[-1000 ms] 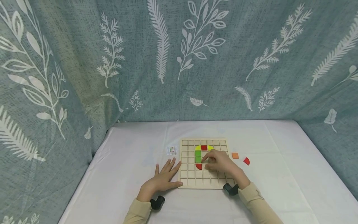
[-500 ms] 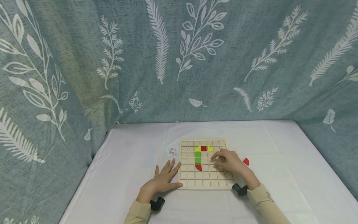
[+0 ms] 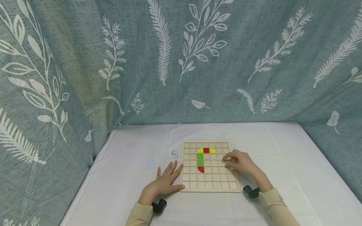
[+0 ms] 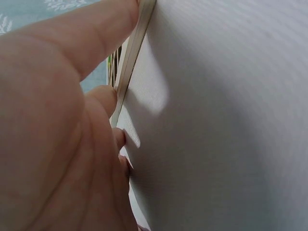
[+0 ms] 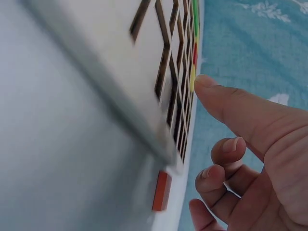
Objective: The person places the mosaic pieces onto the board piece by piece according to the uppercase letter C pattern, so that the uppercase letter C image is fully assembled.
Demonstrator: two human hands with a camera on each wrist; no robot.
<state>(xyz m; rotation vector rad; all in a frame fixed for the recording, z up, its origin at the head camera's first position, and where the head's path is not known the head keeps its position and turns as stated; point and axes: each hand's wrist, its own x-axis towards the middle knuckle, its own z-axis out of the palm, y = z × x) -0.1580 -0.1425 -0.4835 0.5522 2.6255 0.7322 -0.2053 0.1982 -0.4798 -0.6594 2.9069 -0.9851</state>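
A wooden grid board lies on the table. In its cells sit two yellow rounded pieces, a red square, two green squares and a red quarter-round. My left hand lies with spread fingers at the board's left edge, thumb and fingertips touching its rim. Over the right edge hovers my right hand, fingers loosely bent and apart from the thumb, nothing between them. Below it, an orange-red tile rests just off the board in the right wrist view; the hand hides it in the head view.
A small printed grid card lies left of the board, near the left fingertips. White cloth covers the table. A blue-green leaf-patterned curtain hangs behind it and at both sides.
My right hand has moved right, from the middle of the board to its right edge. It now covers the loose orange square and red quarter-round seen earlier. The left hand stays put.
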